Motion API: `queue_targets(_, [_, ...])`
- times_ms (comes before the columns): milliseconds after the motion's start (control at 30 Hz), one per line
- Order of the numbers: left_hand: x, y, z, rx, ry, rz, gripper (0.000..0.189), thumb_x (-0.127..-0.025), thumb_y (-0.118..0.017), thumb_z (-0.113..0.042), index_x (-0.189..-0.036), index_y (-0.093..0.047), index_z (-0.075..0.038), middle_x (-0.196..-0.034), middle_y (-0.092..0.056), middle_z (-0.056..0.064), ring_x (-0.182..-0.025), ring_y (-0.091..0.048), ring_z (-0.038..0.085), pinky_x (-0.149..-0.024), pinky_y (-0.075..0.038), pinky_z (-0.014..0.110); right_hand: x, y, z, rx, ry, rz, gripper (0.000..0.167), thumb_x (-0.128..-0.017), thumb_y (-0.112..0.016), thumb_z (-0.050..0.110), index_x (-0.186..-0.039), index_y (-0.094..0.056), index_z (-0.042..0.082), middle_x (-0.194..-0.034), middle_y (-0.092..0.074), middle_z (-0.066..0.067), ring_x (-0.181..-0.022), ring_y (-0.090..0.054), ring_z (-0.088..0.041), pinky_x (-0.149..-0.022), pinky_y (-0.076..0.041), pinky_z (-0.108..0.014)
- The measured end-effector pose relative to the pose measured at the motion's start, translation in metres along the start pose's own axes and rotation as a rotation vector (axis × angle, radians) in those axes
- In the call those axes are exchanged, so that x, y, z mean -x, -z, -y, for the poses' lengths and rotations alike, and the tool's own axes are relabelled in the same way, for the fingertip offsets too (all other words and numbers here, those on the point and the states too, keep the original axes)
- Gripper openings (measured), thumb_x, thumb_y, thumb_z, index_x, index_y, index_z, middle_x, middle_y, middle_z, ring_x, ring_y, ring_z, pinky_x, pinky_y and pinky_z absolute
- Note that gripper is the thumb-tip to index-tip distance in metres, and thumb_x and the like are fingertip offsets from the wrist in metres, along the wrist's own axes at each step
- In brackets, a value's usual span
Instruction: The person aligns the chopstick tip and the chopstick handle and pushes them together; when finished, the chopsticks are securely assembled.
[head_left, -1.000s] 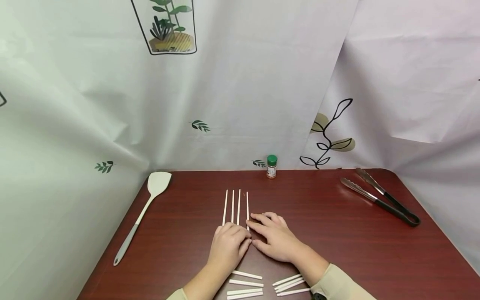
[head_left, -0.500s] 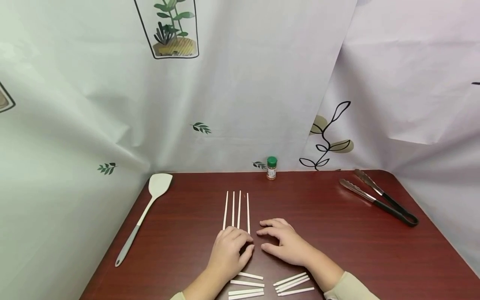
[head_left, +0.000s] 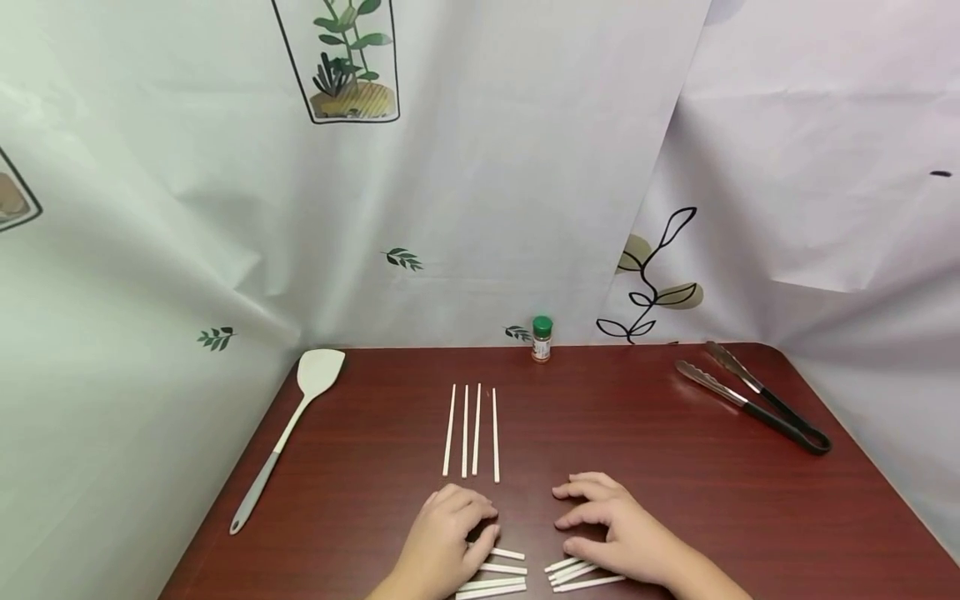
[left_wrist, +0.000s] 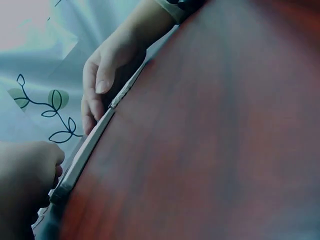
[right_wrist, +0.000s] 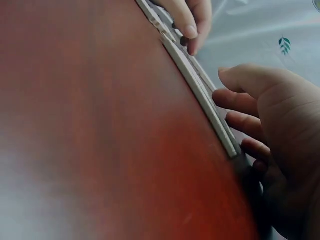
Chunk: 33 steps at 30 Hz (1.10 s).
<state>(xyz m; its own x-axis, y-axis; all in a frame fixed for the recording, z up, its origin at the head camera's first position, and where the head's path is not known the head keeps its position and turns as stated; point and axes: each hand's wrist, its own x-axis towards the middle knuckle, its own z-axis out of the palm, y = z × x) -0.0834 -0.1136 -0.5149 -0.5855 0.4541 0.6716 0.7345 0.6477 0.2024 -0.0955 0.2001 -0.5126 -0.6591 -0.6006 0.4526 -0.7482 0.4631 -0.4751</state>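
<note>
Several thin white sticks [head_left: 475,429] lie side by side on the table, pointing away from the person. Just in front of their near ends is my left hand [head_left: 448,533], loosely bent with nothing seen in its grasp. It hovers over or rests by a group of white sticks [head_left: 491,586] at the table's front; contact cannot be told. My right hand [head_left: 618,527], fingers spread and relaxed, is above a second group of white sticks [head_left: 573,573] and partly covers them. In the right wrist view, stick ends [right_wrist: 200,95] run along beside the right hand [right_wrist: 282,115].
A white spatula [head_left: 292,429] with a grey handle lies along the left side of the dark red table [head_left: 600,417]. At the back edge stands a small green-capped jar [head_left: 542,339]. Metal tongs [head_left: 753,400] with black handles lie at the right. A patterned curtain [head_left: 510,167] hangs behind.
Both hands have drawn back toward the person, away from the row of sticks, whose near ends now show. The right hand has also moved to the right, apart from the left.
</note>
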Motion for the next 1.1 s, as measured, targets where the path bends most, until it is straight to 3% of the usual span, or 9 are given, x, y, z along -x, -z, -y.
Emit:
queue_targets(167, [0.009, 0.002, -0.002, 0.024, -0.078, 0.019, 0.020, -0.075, -0.091, -0.027, -0.091, -0.080, -0.021, -0.100, -0.073, -0.014, -0.091, -0.065, 0.006, -0.081, -0.052, 0.030, 0.017, 0.001, 0.006, 0.009, 0.032, -0.012, 0.034, -0.084, -0.092, 0.030, -0.113, -0.081, 0.041, -0.137, -0.067, 0.012, -0.131, -0.055, -0.024, -0.102, -0.044, -0.041])
queue_targets(367, [0.010, -0.003, 0.000, 0.062, -0.186, 0.021, 0.027, -0.074, -0.094, -0.036, -0.094, -0.082, -0.022, -0.102, -0.072, -0.014, -0.089, -0.062, 0.005, -0.083, -0.050, 0.021, 0.023, 0.002, 0.006, -0.010, 0.045, -0.037, 0.035, -0.081, -0.094, 0.023, -0.107, -0.082, 0.042, -0.134, -0.068, 0.011, -0.130, -0.055, -0.024, -0.104, -0.040, -0.039])
queue_targets(567, [0.011, -0.007, 0.000, 0.088, -0.218, 0.035, 0.023, -0.077, -0.093, -0.037, -0.093, -0.083, -0.024, -0.105, -0.072, -0.016, -0.089, -0.060, 0.002, -0.084, -0.048, 0.017, 0.021, 0.000, 0.008, -0.026, 0.029, -0.051, 0.027, -0.082, -0.095, 0.027, -0.100, -0.082, 0.044, -0.129, -0.070, 0.014, -0.128, -0.055, -0.023, -0.104, -0.038, -0.039])
queue_targets(667, [0.013, -0.007, 0.000, 0.120, -0.200, 0.029, 0.019, -0.075, -0.094, -0.032, -0.090, -0.083, -0.027, -0.103, -0.072, -0.017, -0.087, -0.059, 0.000, -0.083, -0.047, 0.016, 0.020, -0.002, 0.009, -0.031, 0.015, -0.045, 0.025, -0.083, -0.094, 0.030, -0.099, -0.081, 0.045, -0.129, -0.069, 0.014, -0.128, -0.055, -0.023, -0.103, -0.039, -0.041])
queue_targets(833, [0.011, -0.007, -0.005, 0.232, -0.097, 0.034, 0.020, -0.071, -0.096, -0.022, -0.086, -0.084, -0.027, -0.098, -0.073, -0.019, -0.086, -0.059, -0.002, -0.082, -0.046, 0.015, 0.020, -0.003, 0.010, -0.034, -0.003, -0.050, 0.027, -0.082, -0.094, 0.030, -0.097, -0.079, 0.046, -0.129, -0.069, 0.015, -0.127, -0.054, -0.023, -0.103, -0.039, -0.041])
queue_targets(933, [0.009, -0.006, -0.009, 0.275, -0.030, 0.046, 0.021, -0.070, -0.097, -0.020, -0.083, -0.082, -0.027, -0.096, -0.073, -0.021, -0.085, -0.058, -0.003, -0.083, -0.044, 0.016, 0.019, -0.003, 0.009, -0.027, 0.003, -0.063, 0.031, -0.079, -0.096, 0.028, -0.095, -0.078, 0.047, -0.129, -0.069, 0.015, -0.127, -0.055, -0.023, -0.106, -0.035, -0.036])
queue_targets(1100, [0.008, -0.005, -0.012, 0.289, 0.010, 0.060, 0.022, -0.070, -0.098, -0.021, -0.082, -0.080, -0.028, -0.095, -0.072, -0.023, -0.085, -0.056, -0.004, -0.083, -0.043, 0.017, 0.019, -0.005, 0.007, -0.047, 0.008, -0.070, 0.035, -0.076, -0.096, 0.025, -0.093, -0.075, 0.047, -0.128, -0.069, 0.015, -0.127, -0.055, -0.025, -0.111, -0.025, -0.026])
